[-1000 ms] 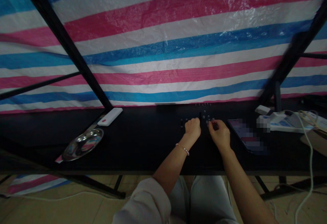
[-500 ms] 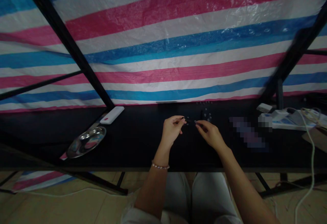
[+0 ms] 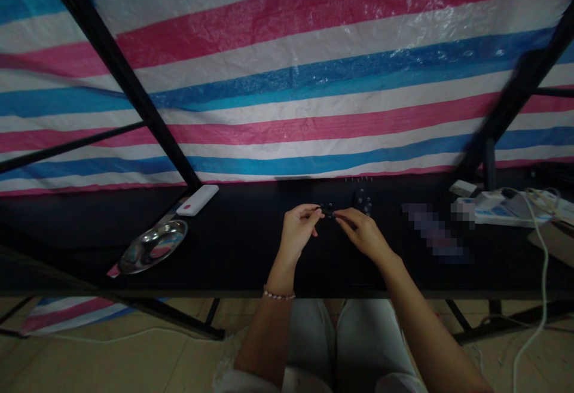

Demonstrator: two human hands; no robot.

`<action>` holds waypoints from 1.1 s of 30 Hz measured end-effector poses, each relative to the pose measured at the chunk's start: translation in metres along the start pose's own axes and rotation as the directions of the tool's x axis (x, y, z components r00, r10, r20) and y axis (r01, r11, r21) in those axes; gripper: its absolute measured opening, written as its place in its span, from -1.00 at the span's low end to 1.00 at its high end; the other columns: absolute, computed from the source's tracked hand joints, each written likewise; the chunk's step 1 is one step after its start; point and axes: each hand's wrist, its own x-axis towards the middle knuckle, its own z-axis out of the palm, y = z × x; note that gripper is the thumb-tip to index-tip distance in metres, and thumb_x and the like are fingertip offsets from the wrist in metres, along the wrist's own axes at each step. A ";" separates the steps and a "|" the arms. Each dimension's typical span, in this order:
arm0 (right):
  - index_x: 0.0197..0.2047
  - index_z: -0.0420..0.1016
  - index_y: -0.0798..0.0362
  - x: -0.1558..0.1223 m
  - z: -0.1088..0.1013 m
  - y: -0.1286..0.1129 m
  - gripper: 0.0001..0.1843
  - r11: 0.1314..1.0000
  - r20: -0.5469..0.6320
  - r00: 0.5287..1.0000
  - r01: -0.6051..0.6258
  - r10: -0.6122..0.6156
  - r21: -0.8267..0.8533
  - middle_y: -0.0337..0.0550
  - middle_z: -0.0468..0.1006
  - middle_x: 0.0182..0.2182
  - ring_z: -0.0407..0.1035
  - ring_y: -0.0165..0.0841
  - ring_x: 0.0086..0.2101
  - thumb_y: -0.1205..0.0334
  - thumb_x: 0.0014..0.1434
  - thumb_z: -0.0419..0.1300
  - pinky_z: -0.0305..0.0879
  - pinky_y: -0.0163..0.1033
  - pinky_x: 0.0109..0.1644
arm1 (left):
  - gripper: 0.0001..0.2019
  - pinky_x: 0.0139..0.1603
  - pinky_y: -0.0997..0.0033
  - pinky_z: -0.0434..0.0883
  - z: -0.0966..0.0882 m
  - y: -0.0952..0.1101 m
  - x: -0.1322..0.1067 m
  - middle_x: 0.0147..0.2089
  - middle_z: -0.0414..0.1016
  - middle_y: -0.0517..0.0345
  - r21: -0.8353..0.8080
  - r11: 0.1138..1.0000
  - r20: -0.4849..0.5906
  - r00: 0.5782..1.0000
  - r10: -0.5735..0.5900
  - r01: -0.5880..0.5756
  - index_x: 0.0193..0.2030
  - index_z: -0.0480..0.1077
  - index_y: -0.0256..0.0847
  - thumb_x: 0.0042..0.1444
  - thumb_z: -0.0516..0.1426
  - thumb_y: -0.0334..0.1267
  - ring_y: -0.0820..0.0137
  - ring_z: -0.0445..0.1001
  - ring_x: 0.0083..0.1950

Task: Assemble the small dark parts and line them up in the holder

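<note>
My left hand pinches a small dark piece above the black table. Close beside it, my right hand has its thumb and forefinger together at the right end of that piece. Whatever tiny part sits in the right fingertips is too small to name. Just beyond the right hand lie several small dark and clear pieces in a cluster. A row of tiny pin-like parts runs along the table's back edge.
A shiny metal dish and a white box with a red dot are on the left. At right are a blurred-out flat object, a white power strip and a cable. Striped sheeting hangs behind the black table.
My right hand has moved left, bringing its fingertips from a short gap away up against the dark piece. My left hand has shifted slightly left, still pinching the piece.
</note>
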 end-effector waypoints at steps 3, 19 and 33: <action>-0.12 0.40 0.04 0.002 -0.001 -0.003 -0.75 1.000 0.013 1.000 0.015 -0.015 0.002 -0.08 0.48 -0.22 0.39 -0.32 -0.18 0.23 0.19 -0.02 0.32 -0.16 -0.07 | -0.78 -0.71 0.63 0.17 -0.001 -0.002 0.000 -0.37 0.52 0.00 -0.001 1.000 0.002 1.000 -0.005 0.005 -0.28 0.40 -0.39 -0.07 0.15 -0.30 0.66 0.23 -0.72; 0.15 0.12 0.01 0.012 0.008 -0.036 -0.43 0.996 0.079 0.993 0.080 -0.083 0.041 0.01 0.27 0.00 0.27 -0.29 -0.05 0.47 0.04 -0.06 0.31 -0.10 -0.02 | -0.77 -0.71 0.62 0.19 0.000 -0.008 -0.006 -0.47 0.47 0.12 -0.023 1.000 0.110 0.994 -0.004 0.006 -0.31 0.40 -0.36 -0.13 0.20 -0.26 0.64 0.24 -0.71; 0.11 0.17 0.00 0.009 0.002 -0.010 -0.44 1.000 -0.074 0.997 0.015 -0.015 0.000 -0.02 0.31 -0.04 0.35 -0.35 -0.19 0.50 0.02 -0.10 0.31 -0.15 -0.07 | -0.85 -0.68 0.64 0.24 -0.013 -0.044 0.029 -0.51 0.44 0.14 0.356 0.933 0.043 0.998 0.043 -0.055 -0.33 0.39 -0.34 -0.08 0.15 -0.32 0.56 0.34 -0.61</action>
